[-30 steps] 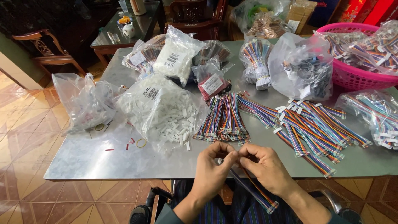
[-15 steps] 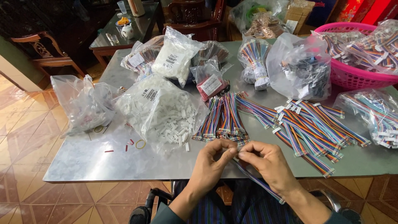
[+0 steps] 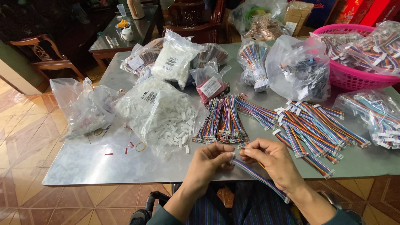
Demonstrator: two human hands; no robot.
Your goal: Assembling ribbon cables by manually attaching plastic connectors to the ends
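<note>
The person sits at the near edge of the grey worktop, both hands raised just over its rim. The left hand pinches a small white connector between thumb and forefinger, the other fingers curled in. The right hand meets it fingertip to fingertip, pinching the end of a rainbow ribbon cable that trails down over the lap. Just beyond the hands lies a bundle of loose ribbon cables, and to the right of it a fanned pile of cables with white ends. To the left sits a clear bag of white connectors. A pink basket full of bagged cables stands at the far right corner.
</note>
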